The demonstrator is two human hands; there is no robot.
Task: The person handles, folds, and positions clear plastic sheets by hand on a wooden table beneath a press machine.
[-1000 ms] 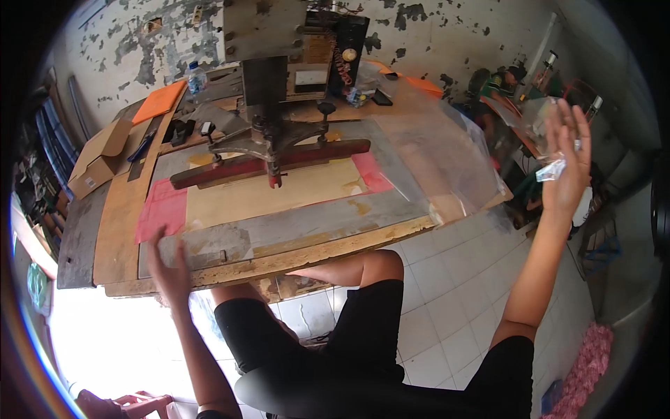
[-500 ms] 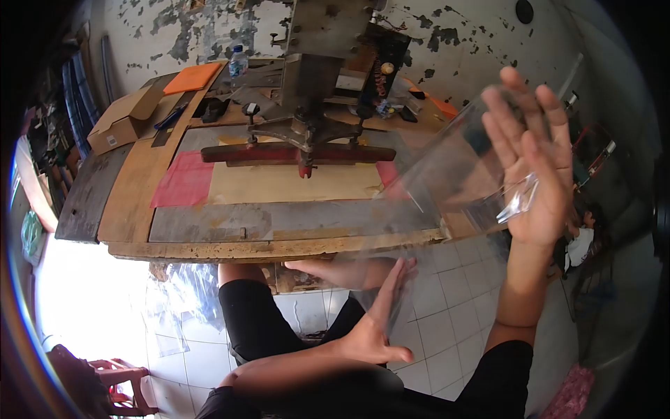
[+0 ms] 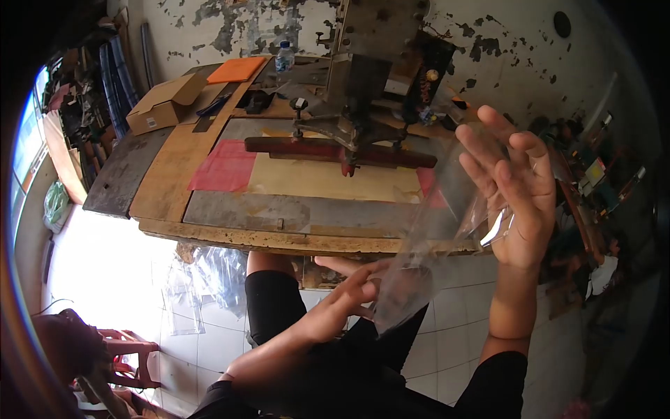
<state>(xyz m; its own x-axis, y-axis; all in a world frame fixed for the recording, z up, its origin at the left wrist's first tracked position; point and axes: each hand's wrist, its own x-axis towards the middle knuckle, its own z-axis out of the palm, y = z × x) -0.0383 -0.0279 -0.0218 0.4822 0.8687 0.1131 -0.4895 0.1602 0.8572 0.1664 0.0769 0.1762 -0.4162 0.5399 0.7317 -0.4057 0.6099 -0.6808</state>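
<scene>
A clear plastic sheet (image 3: 426,244) hangs in front of the table's right part, between my two hands. My left hand (image 3: 349,300) is at its lower end, above my lap, with the fingers curled around the sheet's edge. Raised at the right, my right hand (image 3: 513,188) has its fingers spread and bent, with shiny plastic against the palm; the sheet's upper end is beside it. Left of the sheet, a press with a red-edged bar (image 3: 342,152) stands over a yellowish board (image 3: 335,178) with pink pieces (image 3: 223,166) at its ends.
On the table (image 3: 167,167) are a cardboard box (image 3: 166,103), an orange sheet (image 3: 237,70) and a water bottle (image 3: 285,59). Clear plastic (image 3: 218,279) hangs below the front edge. A red stool (image 3: 132,356) stands at the lower left.
My left hand has come from the table's left front edge to the sheet's lower end. The clear sheet has left the table's right side and now hangs between my hands. The view has shifted.
</scene>
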